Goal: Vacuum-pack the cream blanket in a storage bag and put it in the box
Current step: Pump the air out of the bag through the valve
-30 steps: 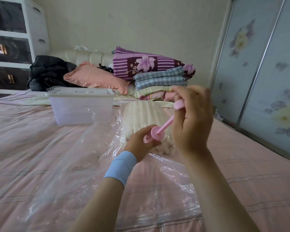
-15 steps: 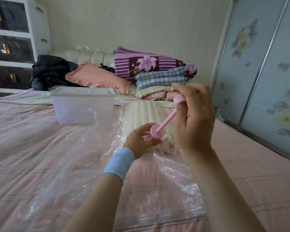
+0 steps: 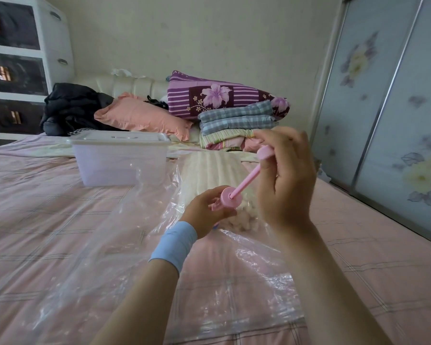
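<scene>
The cream blanket (image 3: 209,170) lies folded inside a clear plastic storage bag (image 3: 105,245) spread over the bed. A pink hand pump (image 3: 230,199) stands on the bag at the blanket's near end. My left hand (image 3: 207,211) grips the pump's body, a blue band round the wrist. My right hand (image 3: 284,175) holds the pump's handle, and the thin pink rod (image 3: 246,181) is drawn out at a slant. A clear plastic box (image 3: 120,163) with its lid on sits on the bed behind and to the left.
Pink checked bedding (image 3: 35,207) covers the bed. At the headboard lie a salmon pillow (image 3: 142,115), a purple floral quilt (image 3: 219,98), folded checked blankets (image 3: 237,120) and dark clothing (image 3: 70,108). A drawer unit (image 3: 23,66) stands left; sliding wardrobe doors (image 3: 383,108) run along the right.
My right hand has drawn the pump handle slightly further up and right, showing more of the rod. My left hand stays on the pump body.
</scene>
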A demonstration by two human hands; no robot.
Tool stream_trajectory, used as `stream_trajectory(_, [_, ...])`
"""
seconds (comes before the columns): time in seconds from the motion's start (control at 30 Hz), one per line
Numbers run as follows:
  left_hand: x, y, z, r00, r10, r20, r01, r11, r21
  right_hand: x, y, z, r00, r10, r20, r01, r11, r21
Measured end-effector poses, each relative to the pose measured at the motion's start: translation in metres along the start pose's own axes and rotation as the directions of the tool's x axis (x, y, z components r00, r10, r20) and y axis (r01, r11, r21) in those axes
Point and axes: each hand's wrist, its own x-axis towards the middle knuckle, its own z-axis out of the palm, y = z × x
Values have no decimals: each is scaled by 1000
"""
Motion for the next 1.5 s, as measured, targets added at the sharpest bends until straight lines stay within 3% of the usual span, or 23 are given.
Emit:
stream_trajectory(0.03, [0,0,2,1000,-5,-1,5,1000,2,-7,2,3,999,23,25,-23,1000,2])
stream_trajectory(0.1, [0,-3,4,1000,-9,-12,9,1000,-5,-32,6,11,963,125,241,-114,992,-59])
stream_trajectory(0.17, [0,-4,6,1000,-16,-24,16,1000,-2,-57,16,19,790,264,553,-178,962,-205])
stream_trajectory(0.23, [0,-3,6,999,-26,-29,26,1000,6,-62,22,21,662,320,678,-204,947,-248])
stream_trajectory(0.27, [-1,-2,6,999,-18,-30,18,1000,-1,-56,22,19,677,293,675,-209,956,-206])
stream_trajectory(0.3, [-1,-3,5,1000,-4,-29,4,1000,-19,-47,19,16,745,234,625,-193,972,-133])
stream_trajectory(0.4, [0,-3,1,1000,21,-12,-22,999,-38,-12,7,5,965,71,254,-79,997,18])
stream_trajectory(0.5, [2,-6,2,1000,12,-5,-12,1000,-7,1,-1,1,1000,20,-20,-20,1000,-6])
stream_trajectory(0.53, [2,-6,3,1000,13,-8,-13,1000,-2,-5,1,5,999,37,-20,-37,999,-4])
stream_trajectory(0.6, [2,-7,6,1000,18,-18,-18,1000,-25,-26,4,15,982,129,139,-130,992,1])
stream_trajectory(0.63, [2,-8,6,1000,15,-25,-16,999,-42,-40,6,20,937,195,288,-195,980,-29])
stream_trajectory(0.7, [2,-8,6,1000,-4,-31,2,998,-57,-61,14,26,766,303,568,-271,952,-141])
stream_trajectory(0.77, [2,-8,4,1000,0,-28,-2,998,-63,-59,18,26,696,312,647,-288,946,-147])
stream_trajectory(0.83, [3,-10,2,999,21,-24,-23,996,-90,-40,13,21,797,225,561,-246,969,-38])
stream_trajectory(0.9, [4,-12,-1,999,30,-17,-32,993,-110,-14,0,12,942,116,314,-137,990,45])
stream_trajectory(1.0, [6,-12,-2,999,34,1,-34,993,-109,4,-11,6,1000,21,20,-23,998,66])
stream_trajectory(1.07, [5,-12,1,999,32,7,-31,994,-108,-11,-5,14,999,51,19,-52,998,43])
stream_trajectory(1.13, [3,-11,4,1000,28,-3,-28,993,-115,-40,3,23,964,163,208,-167,986,-1])
stream_trajectory(1.2, [2,-12,4,1000,7,-8,-8,995,-100,-65,11,30,801,301,518,-295,951,-96])
stream_trajectory(1.27, [1,-12,3,1000,-14,-12,13,995,-98,-67,15,32,691,323,646,-341,934,-102])
stream_trajectory(1.33, [1,-12,1,1000,11,-11,-12,990,-138,-48,12,27,771,233,593,-291,957,3])
stream_trajectory(1.43, [2,-13,-3,1000,21,-7,-21,989,-148,-12,-1,15,952,96,290,-121,990,70])
stream_trajectory(1.5, [4,-14,-2,999,33,-6,-33,991,-131,-4,-7,12,993,56,101,-62,997,55])
